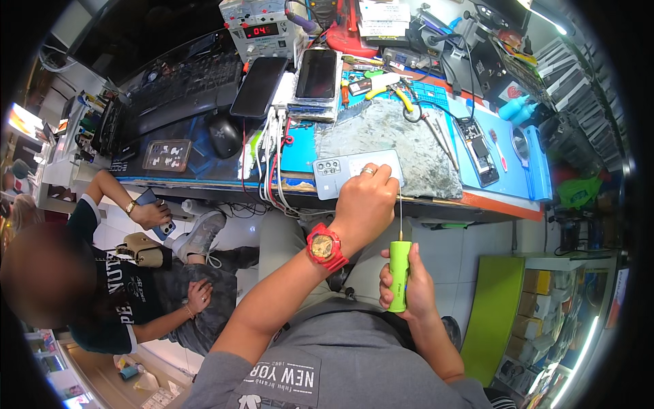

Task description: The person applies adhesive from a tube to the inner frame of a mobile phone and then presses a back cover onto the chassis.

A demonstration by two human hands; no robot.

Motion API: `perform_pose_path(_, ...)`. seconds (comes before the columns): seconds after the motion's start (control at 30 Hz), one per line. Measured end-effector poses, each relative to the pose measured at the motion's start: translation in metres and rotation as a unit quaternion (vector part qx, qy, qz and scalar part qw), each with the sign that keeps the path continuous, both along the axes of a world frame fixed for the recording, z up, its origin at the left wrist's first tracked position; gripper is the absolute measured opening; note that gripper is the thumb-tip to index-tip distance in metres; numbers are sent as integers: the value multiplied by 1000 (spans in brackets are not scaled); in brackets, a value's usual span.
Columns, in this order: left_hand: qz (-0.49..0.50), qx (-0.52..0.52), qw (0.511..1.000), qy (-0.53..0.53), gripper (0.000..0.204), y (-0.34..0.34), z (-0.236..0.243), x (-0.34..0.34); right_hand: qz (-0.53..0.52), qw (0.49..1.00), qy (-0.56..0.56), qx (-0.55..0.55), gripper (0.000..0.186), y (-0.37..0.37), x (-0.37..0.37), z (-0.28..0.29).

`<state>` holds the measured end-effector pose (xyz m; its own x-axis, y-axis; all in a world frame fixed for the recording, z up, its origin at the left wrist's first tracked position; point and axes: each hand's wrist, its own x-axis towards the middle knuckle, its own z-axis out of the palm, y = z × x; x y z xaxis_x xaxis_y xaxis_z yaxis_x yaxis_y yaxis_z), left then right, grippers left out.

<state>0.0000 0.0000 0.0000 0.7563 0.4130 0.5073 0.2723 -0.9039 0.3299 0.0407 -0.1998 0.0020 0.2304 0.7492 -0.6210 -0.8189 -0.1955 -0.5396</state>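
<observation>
A smartphone with a pale, shiny back and a camera block lies face down at the front edge of the bench. My left hand, with a red watch on the wrist, is closed over its right part; the curled fingers press on it and hide some of it. In my right hand, held below the bench edge, is a green-handled tool with a long, thin metal shaft, like a fine screwdriver. The shaft points up to the right end of the phone. My left hand hides whether its tip touches.
A worn grey mat lies behind the phone. Yellow-handled pliers, two dark-screened phones, a power supply and an opened phone are around it. Cables hang over the front edge. At left sits another person holding a phone.
</observation>
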Motion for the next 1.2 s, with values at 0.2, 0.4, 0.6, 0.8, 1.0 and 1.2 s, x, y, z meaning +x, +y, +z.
perform_pose_path(0.2,1,7,1000,-10,9,0,0,0,-30,998,63,-4,68,6,-3,13)
perform_pose_path(0.4,5,16,1000,-23,10,-3,1,5,-47,996,79,-2,69,6,-5,15)
perform_pose_path(0.6,6,12,1000,-20,10,-3,3,4,-50,995,90,2,69,6,-7,13)
perform_pose_path(0.8,10,15,1000,-18,10,-2,2,3,-42,993,109,32,68,4,-6,13)
perform_pose_path(1.0,7,10,1000,-5,8,0,5,1,-69,985,159,21,68,9,-13,22)
perform_pose_path(1.2,6,6,1000,-8,7,-1,3,1,-85,983,161,16,67,14,-19,28)
